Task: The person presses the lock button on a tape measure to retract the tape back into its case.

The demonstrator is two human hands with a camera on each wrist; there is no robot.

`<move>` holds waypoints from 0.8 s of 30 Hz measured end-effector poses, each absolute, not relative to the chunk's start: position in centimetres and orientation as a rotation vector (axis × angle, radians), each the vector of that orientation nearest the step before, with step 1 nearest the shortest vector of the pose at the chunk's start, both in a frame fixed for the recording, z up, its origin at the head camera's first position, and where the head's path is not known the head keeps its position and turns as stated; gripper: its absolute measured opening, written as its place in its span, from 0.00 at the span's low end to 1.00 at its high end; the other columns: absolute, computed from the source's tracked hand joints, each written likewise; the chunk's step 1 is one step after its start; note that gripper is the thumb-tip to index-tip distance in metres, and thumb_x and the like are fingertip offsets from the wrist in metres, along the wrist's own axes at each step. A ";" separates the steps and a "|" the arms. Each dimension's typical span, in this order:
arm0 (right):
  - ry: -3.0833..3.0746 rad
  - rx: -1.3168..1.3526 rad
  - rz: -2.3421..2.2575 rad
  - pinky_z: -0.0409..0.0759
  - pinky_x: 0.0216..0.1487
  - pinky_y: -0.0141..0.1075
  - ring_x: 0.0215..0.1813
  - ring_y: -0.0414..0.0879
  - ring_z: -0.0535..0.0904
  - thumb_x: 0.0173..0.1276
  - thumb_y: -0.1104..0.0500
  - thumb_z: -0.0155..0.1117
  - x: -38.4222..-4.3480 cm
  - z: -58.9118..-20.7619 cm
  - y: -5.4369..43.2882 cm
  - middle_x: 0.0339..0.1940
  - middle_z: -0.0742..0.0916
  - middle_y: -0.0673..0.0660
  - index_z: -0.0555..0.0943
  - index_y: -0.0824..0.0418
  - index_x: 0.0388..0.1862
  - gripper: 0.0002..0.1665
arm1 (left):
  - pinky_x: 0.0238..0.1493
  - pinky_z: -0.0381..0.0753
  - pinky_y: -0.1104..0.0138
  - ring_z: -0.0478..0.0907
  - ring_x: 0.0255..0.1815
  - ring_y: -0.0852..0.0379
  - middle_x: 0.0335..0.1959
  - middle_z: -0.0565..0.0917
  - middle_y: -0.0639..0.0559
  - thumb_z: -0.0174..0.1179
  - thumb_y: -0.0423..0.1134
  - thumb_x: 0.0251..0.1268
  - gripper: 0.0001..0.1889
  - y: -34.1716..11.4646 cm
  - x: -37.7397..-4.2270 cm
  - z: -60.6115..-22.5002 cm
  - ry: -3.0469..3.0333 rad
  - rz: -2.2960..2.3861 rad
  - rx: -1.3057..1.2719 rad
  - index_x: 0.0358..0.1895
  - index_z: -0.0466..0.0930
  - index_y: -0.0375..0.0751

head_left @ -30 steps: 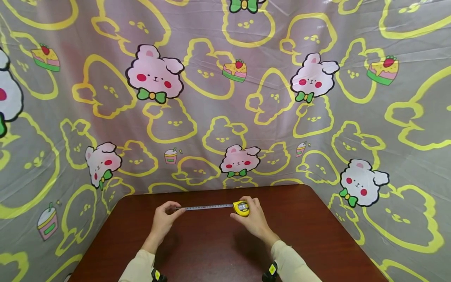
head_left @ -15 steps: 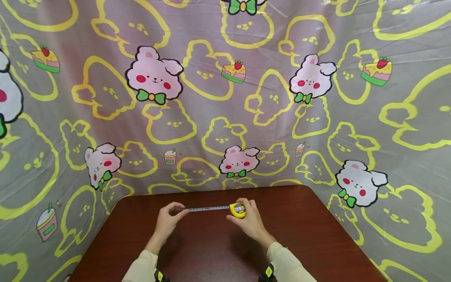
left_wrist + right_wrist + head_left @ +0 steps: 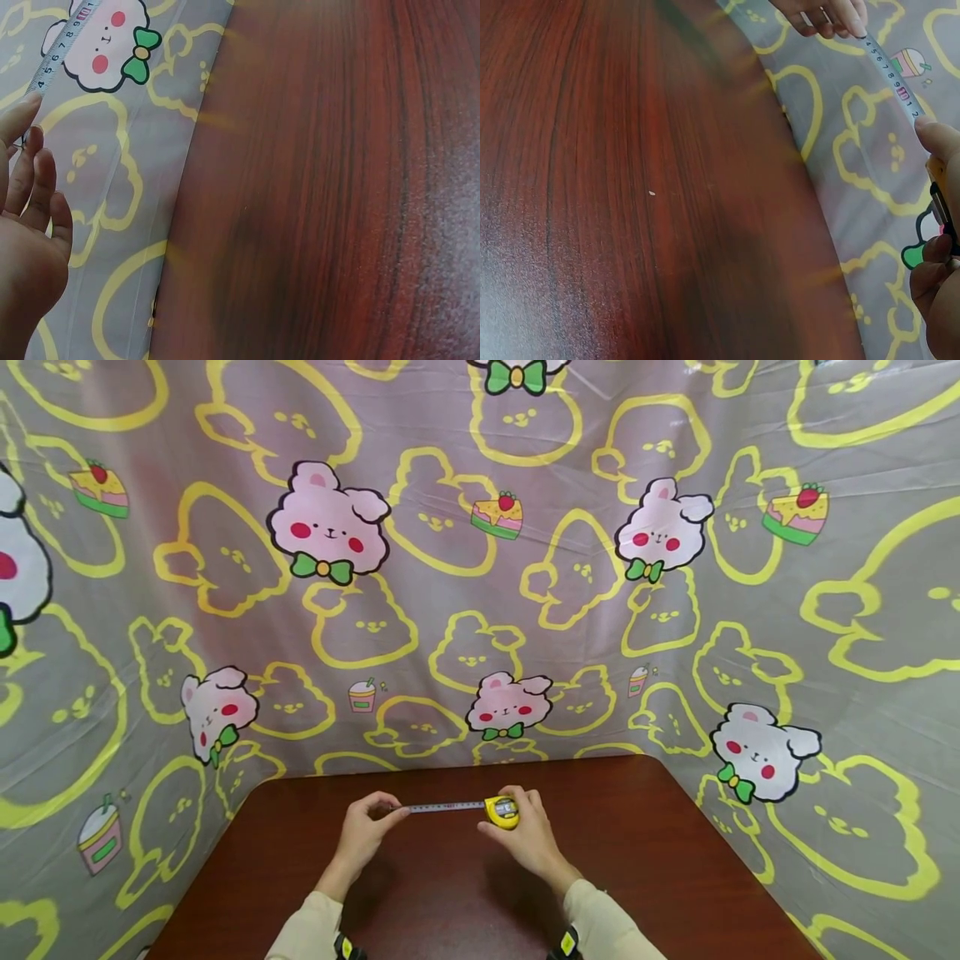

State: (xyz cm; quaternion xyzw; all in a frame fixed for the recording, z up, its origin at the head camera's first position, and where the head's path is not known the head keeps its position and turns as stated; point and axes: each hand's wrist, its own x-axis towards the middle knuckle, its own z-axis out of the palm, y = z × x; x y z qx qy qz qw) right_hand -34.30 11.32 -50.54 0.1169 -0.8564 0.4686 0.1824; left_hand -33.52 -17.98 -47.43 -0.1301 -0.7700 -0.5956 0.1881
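A yellow tape measure (image 3: 502, 812) with a dark label is gripped around its case by my right hand (image 3: 531, 835). From it a short silver blade (image 3: 447, 807) runs leftward, nearly level, above the table. My left hand (image 3: 363, 828) pinches the blade's free end between thumb and fingers, so the tip is hidden. Black numbers and a red 10 show on the blade (image 3: 56, 58) in the left wrist view. In the right wrist view, my right thumb lies over the blade (image 3: 889, 73) near the case (image 3: 936, 184), which the hand mostly covers.
Below the hands lies a dark red-brown wooden table (image 3: 450, 885) with rounded far corners. A grey curtain (image 3: 420, 635) printed with yellow outlines and white bunny heads hangs behind it and along both sides. A tiny white speck (image 3: 652, 193) lies on the tabletop.
My hands have drawn closer together, the right moving left and the left moving slightly right. Less blade shows between them. Both holds are unchanged.
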 end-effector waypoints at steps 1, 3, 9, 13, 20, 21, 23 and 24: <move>-2.418 0.328 1.326 0.78 0.43 0.41 0.45 0.49 0.76 0.55 0.43 0.84 -34.3 -50.6 11.3 0.47 0.73 0.53 0.76 0.51 0.59 0.37 | 0.36 0.73 0.67 0.76 0.33 0.55 0.31 0.83 0.47 0.75 0.31 0.61 0.07 -17.9 -33.5 -47.4 -2.168 -1.678 -0.364 0.37 0.85 0.33; -2.426 0.328 1.326 0.79 0.43 0.40 0.45 0.48 0.76 0.55 0.42 0.84 -34.2 -50.7 11.2 0.47 0.73 0.53 0.76 0.50 0.59 0.37 | 0.36 0.74 0.67 0.76 0.33 0.55 0.30 0.83 0.46 0.74 0.30 0.61 0.07 -17.9 -33.6 -47.5 -2.171 -1.678 -0.366 0.36 0.85 0.33; -2.427 0.345 1.344 0.78 0.43 0.40 0.44 0.48 0.76 0.55 0.44 0.84 -34.1 -50.6 10.9 0.46 0.73 0.52 0.76 0.49 0.59 0.37 | 0.35 0.74 0.67 0.77 0.32 0.54 0.30 0.83 0.45 0.74 0.30 0.62 0.06 -17.6 -33.6 -47.4 -2.199 -1.683 -0.369 0.36 0.85 0.34; -2.428 0.345 1.348 0.78 0.43 0.41 0.44 0.48 0.76 0.56 0.45 0.84 -34.0 -50.5 10.8 0.47 0.73 0.53 0.76 0.51 0.60 0.37 | 0.35 0.74 0.67 0.76 0.32 0.54 0.30 0.83 0.45 0.74 0.29 0.62 0.06 -17.3 -33.4 -47.3 -2.199 -1.683 -0.370 0.36 0.85 0.34; -2.438 0.325 1.350 0.79 0.44 0.41 0.44 0.49 0.76 0.56 0.42 0.83 -34.1 -50.6 10.8 0.47 0.72 0.53 0.76 0.49 0.60 0.38 | 0.36 0.73 0.66 0.76 0.32 0.55 0.30 0.83 0.45 0.74 0.28 0.62 0.06 -17.1 -33.5 -47.4 -2.188 -1.692 -0.365 0.36 0.85 0.34; -2.439 0.324 1.347 0.78 0.44 0.40 0.44 0.49 0.76 0.55 0.41 0.83 -34.1 -50.6 10.8 0.47 0.72 0.52 0.75 0.48 0.60 0.38 | 0.36 0.73 0.66 0.76 0.32 0.55 0.30 0.83 0.45 0.74 0.28 0.62 0.06 -17.1 -33.6 -47.4 -2.187 -1.700 -0.363 0.36 0.85 0.34; -2.436 0.330 1.338 0.78 0.43 0.40 0.43 0.48 0.76 0.55 0.42 0.84 -34.1 -50.7 10.7 0.47 0.73 0.53 0.75 0.47 0.59 0.37 | 0.36 0.73 0.66 0.75 0.32 0.54 0.30 0.82 0.45 0.74 0.28 0.62 0.06 -17.0 -33.6 -47.5 -2.187 -1.719 -0.354 0.36 0.85 0.34; -2.435 0.332 1.333 0.78 0.42 0.40 0.43 0.48 0.76 0.55 0.41 0.84 -34.1 -50.7 10.7 0.46 0.73 0.53 0.75 0.47 0.58 0.37 | 0.36 0.73 0.66 0.75 0.32 0.54 0.30 0.82 0.45 0.74 0.28 0.62 0.06 -17.0 -33.7 -47.6 -2.188 -1.727 -0.348 0.36 0.85 0.34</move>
